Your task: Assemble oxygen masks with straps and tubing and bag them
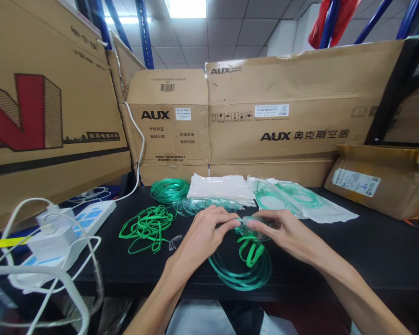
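Observation:
A clear green plastic piece is held between my two hands above the black table. The fingers of my left hand pinch its left end, and my right hand grips its right side with thumb and fingers. Just below the hands lie a green elastic strap and a coil of clear green tubing. Behind my left hand is a row of clear green plastic masks. A tangle of green straps rests to the left, beside a few small metal strips.
Another tubing coil, a stack of white bags and bagged green tubing stand at the back. Power strips with white cables lie left. A brown parcel sits right. Cardboard walls enclose the black table.

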Tool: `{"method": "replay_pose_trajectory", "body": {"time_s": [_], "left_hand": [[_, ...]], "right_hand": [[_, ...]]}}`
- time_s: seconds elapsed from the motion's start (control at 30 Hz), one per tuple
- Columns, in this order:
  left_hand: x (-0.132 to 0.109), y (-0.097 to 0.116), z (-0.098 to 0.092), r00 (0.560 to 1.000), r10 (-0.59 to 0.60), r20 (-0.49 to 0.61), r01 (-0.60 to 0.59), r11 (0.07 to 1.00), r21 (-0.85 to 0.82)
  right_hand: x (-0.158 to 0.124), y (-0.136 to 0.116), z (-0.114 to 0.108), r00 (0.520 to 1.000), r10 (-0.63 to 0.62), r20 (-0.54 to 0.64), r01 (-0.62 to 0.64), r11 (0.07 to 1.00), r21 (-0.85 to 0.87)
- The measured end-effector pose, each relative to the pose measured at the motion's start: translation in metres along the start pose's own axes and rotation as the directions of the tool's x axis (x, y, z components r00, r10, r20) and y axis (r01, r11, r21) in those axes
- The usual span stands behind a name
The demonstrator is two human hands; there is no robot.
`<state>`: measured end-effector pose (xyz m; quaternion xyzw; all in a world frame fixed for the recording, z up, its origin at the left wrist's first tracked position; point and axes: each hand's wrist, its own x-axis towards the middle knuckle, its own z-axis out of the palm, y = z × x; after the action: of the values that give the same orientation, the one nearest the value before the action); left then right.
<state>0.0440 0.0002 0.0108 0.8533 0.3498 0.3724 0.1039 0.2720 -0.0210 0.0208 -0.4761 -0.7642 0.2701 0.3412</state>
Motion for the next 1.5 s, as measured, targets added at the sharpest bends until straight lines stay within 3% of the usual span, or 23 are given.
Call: {"method": "replay_pose_trajectory", "body": {"time_s": [0.23, 0.37, 0.63, 0.83, 0.93, 1.3, 1.5], "left_hand": [[0.0, -0.001, 0.002, 0.995, 0.104, -0.006, -0.102, 0.984, 0.143], [0.0, -0.005, 0.002, 0.994, 0.107, -0.011, -0.102, 0.975, 0.196], [-0.003, -0.008, 0.008, 0.999, 0.009, -0.031, -0.004, 0.988, 0.153], [-0.002, -0.002, 0.004, 0.999, 0.037, -0.013, -0.037, 0.999, 0.017], [-0.002, 0.0, 0.004, 0.999, 0.031, -0.033, -0.031, 0.999, -0.021], [-0.003, -0.002, 0.012, 0.998, 0.062, -0.018, -0.06, 0.991, 0.119], [-0.005, 0.001, 0.006, 0.998, -0.034, 0.044, 0.032, 0.999, 0.043]], "right_hand": [[0.003, 0.003, 0.005, 0.997, 0.049, 0.061, -0.061, 0.974, 0.22], [0.006, 0.005, 0.013, 0.992, 0.101, 0.081, -0.122, 0.941, 0.316], [0.008, 0.004, 0.019, 0.991, 0.127, -0.046, -0.123, 0.989, 0.087], [0.002, -0.001, 0.004, 0.99, 0.069, 0.126, -0.098, 0.967, 0.235], [0.002, 0.0, 0.0, 0.987, 0.049, 0.153, -0.091, 0.955, 0.284], [0.003, 0.006, 0.007, 0.994, 0.03, 0.103, -0.042, 0.993, 0.112], [0.004, 0.009, 0.01, 0.996, -0.084, -0.027, 0.076, 0.972, -0.222]]}}
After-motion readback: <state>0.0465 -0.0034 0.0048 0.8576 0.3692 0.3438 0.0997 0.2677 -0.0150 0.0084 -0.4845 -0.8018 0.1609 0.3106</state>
